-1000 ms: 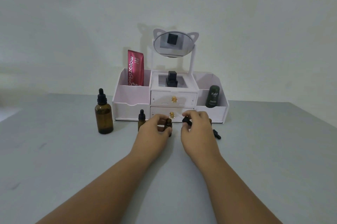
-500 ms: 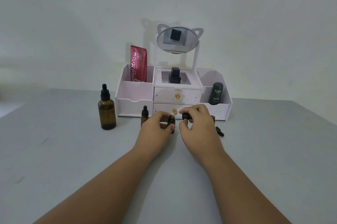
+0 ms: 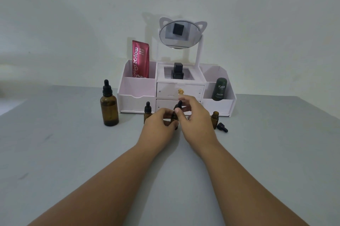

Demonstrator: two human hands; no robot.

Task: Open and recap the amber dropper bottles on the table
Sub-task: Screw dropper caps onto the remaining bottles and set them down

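Observation:
My left hand (image 3: 159, 124) grips a small amber dropper bottle (image 3: 174, 117) standing on the grey table (image 3: 64, 152). My right hand (image 3: 195, 115) pinches that bottle's black dropper cap (image 3: 179, 105), which sits over its neck. A second small amber bottle (image 3: 147, 112) with its cap on stands just left of my left hand. A third small amber bottle (image 3: 214, 118) stands open to the right, its black dropper cap (image 3: 222, 127) lying beside it. A large capped amber dropper bottle (image 3: 109, 105) stands further left.
A white organiser (image 3: 137, 95) with two drawers and a cat-ear mirror (image 3: 180, 33) stands against the wall behind the bottles. It holds a red tube (image 3: 140, 59), a black bottle (image 3: 178, 71) and a dark green Kahf stick (image 3: 219, 89).
My right hand has brought the black dropper cap left and down onto the small bottle held by my left hand. The camera has tilted slightly.

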